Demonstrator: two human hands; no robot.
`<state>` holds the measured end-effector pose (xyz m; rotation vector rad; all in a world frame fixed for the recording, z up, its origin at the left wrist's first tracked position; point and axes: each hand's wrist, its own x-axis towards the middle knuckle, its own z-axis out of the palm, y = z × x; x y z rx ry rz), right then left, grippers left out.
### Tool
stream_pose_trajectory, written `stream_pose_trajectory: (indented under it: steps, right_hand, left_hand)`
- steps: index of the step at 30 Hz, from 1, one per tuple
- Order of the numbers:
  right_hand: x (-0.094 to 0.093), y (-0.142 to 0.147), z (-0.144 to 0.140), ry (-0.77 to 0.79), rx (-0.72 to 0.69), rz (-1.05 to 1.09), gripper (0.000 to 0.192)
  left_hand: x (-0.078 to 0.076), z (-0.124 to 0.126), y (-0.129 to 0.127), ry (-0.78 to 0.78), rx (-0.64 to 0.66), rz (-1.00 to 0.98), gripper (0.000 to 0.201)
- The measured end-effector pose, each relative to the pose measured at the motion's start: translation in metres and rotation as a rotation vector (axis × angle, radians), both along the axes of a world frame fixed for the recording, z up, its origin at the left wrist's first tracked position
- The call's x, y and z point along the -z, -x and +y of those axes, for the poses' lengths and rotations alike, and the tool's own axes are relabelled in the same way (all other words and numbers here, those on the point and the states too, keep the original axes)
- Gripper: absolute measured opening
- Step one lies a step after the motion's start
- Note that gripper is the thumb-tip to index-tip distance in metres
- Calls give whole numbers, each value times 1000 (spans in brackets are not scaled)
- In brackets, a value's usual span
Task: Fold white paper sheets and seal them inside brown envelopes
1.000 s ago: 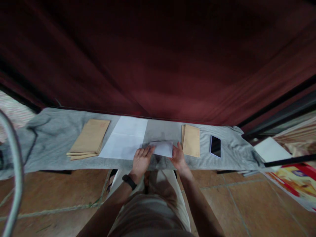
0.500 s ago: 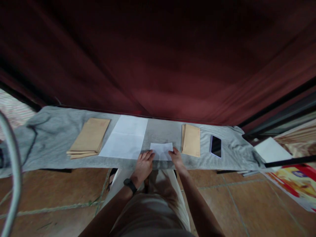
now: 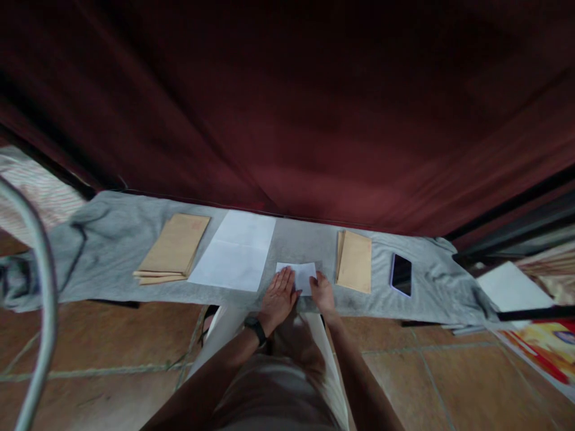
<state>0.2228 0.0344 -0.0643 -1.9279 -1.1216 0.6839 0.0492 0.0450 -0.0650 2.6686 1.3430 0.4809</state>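
Observation:
A small folded sheet of white paper lies on the grey cloth in front of me. My left hand rests flat over its left part, fingers stretched out. At the paper's right edge, my right hand has its fingers curled in and pinches that side. Left of my hands lies a larger white paper with a faint crease across it. Close by on the right is a small stack of brown envelopes.
A thicker stack of brown envelopes sits farther left. Beyond the right-hand envelopes is a phone. The grey cloth covers a narrow table against a dark red curtain. A pale curved tube crosses the left side.
My left hand has slid right and up onto the folded paper and flattened there. My right hand stays at the right edge. The whole view has shifted slightly.

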Motion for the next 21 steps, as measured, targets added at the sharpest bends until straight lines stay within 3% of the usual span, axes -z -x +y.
stream_pose_trajectory:
  steps: [12,21]
  right_hand:
    - [6,-8,-6,15,-27,120,47]
    - [12,-10,-7,15,-14,127,45]
  left_hand:
    - [-3,-12,27,-1,-111,57,58]
    - [-5,-18,42,-5,-91,71,58]
